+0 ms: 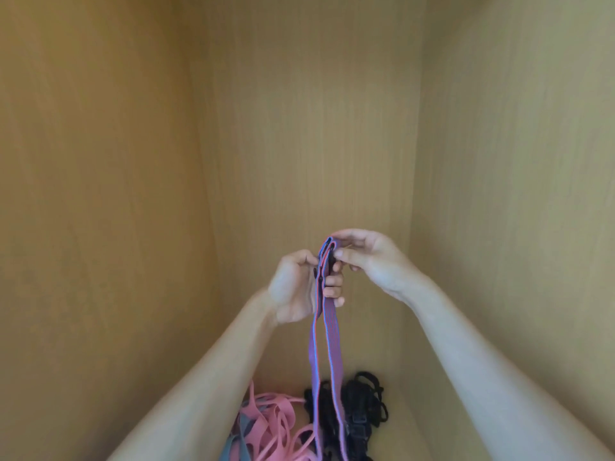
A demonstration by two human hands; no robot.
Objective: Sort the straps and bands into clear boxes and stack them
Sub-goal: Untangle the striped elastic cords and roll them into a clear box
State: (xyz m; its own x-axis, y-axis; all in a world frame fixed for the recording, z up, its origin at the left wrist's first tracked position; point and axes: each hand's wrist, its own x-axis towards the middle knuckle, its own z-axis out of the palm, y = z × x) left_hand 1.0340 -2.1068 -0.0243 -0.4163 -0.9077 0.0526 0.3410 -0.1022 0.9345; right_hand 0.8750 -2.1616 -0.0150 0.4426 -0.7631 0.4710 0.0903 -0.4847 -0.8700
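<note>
Purple strap (327, 314), judged soft, light and limp, is held up at centre frame, gripped below its folded top by the left hand (298, 289) and pinched there by the right hand (369, 257). Its loops hang towards pink bands (273, 424) and black straps (362, 404) at the bottom. It is best held by the gathered folds.

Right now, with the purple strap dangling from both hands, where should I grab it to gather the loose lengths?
Probably pinch both hanging lengths of the purple strap together just below the left hand, coming from the right with the right hand, which only pinches the top fold. There they hang flat and close; lower down they trail over the black straps.
</note>
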